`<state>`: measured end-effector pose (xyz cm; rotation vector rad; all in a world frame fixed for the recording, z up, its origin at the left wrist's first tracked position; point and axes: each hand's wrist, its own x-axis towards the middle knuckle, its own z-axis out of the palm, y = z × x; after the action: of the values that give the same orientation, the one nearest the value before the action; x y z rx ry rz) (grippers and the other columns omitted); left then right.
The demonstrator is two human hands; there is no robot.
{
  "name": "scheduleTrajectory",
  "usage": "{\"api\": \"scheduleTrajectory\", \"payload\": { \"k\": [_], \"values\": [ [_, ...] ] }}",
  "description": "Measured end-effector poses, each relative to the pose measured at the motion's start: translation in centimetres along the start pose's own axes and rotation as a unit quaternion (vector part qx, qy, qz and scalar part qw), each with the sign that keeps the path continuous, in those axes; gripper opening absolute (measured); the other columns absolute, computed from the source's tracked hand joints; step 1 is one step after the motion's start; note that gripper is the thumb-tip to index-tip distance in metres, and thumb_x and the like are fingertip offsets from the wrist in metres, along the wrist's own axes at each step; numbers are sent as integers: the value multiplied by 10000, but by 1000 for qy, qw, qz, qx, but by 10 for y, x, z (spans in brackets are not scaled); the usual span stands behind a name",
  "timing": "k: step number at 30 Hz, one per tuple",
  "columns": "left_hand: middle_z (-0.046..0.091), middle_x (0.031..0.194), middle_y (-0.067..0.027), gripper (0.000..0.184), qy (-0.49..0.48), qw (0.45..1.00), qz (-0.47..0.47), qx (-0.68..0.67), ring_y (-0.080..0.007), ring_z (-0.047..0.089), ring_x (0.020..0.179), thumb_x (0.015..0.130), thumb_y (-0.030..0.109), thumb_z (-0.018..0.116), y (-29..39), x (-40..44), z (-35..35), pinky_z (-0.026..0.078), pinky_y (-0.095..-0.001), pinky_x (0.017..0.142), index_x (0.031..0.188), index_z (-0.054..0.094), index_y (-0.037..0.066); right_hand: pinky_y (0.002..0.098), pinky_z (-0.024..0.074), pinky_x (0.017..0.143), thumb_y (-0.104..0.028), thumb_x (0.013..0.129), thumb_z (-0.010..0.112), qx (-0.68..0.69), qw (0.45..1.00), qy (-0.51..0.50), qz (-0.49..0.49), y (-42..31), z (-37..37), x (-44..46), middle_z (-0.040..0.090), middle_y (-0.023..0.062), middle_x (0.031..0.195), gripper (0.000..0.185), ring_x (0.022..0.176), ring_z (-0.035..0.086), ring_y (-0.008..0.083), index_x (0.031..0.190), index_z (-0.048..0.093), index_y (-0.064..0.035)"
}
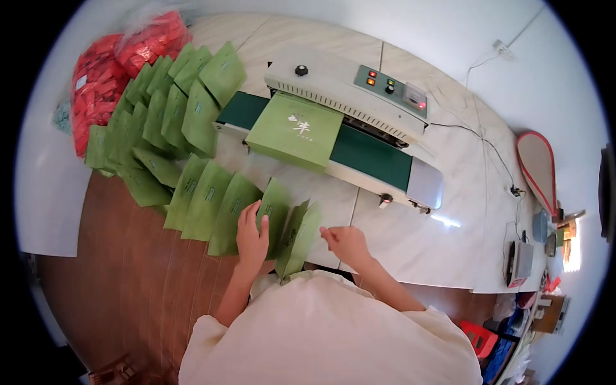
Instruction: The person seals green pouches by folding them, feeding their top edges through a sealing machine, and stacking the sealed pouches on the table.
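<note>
On the green belt of a sealing machine (pixel 340 96) lies a large green bag (pixel 295 131) with white characters. Several green pouches (pixel 204 197) stand in a row along the table's near edge. My left hand (pixel 252 230) is against the pouches near the right end of that row, its fingers apart and nothing gripped. Just right of the last pouch (pixel 299 240), my right hand (pixel 345 246) has its fingers curled together; what they hold, if anything, is too small to tell.
More green pouches (pixel 162 119) crowd the table's left side, beside clear bags of red packets (pixel 99 80). Cables run over the table at right, near a small scale (pixel 520 263) and a red-rimmed oval object (pixel 536 168). A red stool (pixel 479 339) is below.
</note>
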<state>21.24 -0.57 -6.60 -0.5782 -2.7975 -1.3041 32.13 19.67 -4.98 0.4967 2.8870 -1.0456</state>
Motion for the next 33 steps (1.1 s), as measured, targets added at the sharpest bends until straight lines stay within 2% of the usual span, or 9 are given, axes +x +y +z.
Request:
{"api": "scheduleTrajectory", "payload": {
  "k": [5,7,9,10,12,15,20,26,33],
  "values": [
    [488,1212,-138,337,20,999,31,-29,-315,466,1115,902,136,496,5,7,3,384,-386,940,1226,484,44,415,458,543,-375,910,480,31,994,32,98,8,-36,17,572,97,529,418,565,593,303,644,617,-83],
    [491,1208,-135,326,17,998,41,-34,-316,467,1111,897,123,502,10,10,0,384,-388,939,1213,496,41,414,476,591,-369,915,463,12,992,31,125,23,-45,29,610,97,597,359,606,607,316,789,652,-91],
    [501,1191,-128,285,38,997,51,-31,-302,476,1102,894,91,495,13,9,-3,386,-379,934,1171,533,39,421,485,661,-307,904,489,-126,978,145,80,44,-61,61,643,136,758,291,734,611,340,967,634,-63],
    [501,1191,-128,285,30,997,59,-38,-302,476,1102,894,91,495,16,7,-5,386,-379,934,1171,533,39,420,477,752,-217,879,526,-82,960,262,-53,66,-69,86,622,169,960,295,891,581,344,1103,568,-29],
    [502,1182,-123,265,25,996,13,-89,-283,484,1091,891,52,479,21,1,-10,390,-366,926,1144,556,41,418,459,822,-148,859,536,-173,915,336,-143,88,-98,147,576,169,1072,355,993,532,340,1176,493,7],
    [545,1100,-122,227,51,994,29,-96,-262,530,1015,883,13,475,29,-10,-12,429,-348,874,1073,598,30,421,461,846,-175,836,553,-187,934,289,-94,103,-123,217,586,173,1082,344,1026,535,339,1124,527,12],
    [592,989,-116,207,74,992,21,-103,-240,592,880,870,-15,480,33,-31,-17,482,-315,761,1011,627,18,432,473,818,-192,820,560,-177,921,320,-137,81,-131,247,605,173,1038,274,986,558,336,1010,593,1],
    [606,953,-109,225,73,989,0,-126,-202,616,772,859,-38,481,39,-41,-17,495,-289,666,1012,633,28,430,483,766,-215,831,523,-277,916,290,-13,107,-152,263,627,152,916,213,945,576,328,907,599,-32],
    [618,916,-108,254,76,987,28,-139,-183,611,727,821,-66,501,52,-30,-8,481,-277,625,1012,637,32,429,479,745,-221,829,524,-226,914,327,-86,83,-145,267,634,136,908,198,907,586,319,872,624,-56]
  ]
}}
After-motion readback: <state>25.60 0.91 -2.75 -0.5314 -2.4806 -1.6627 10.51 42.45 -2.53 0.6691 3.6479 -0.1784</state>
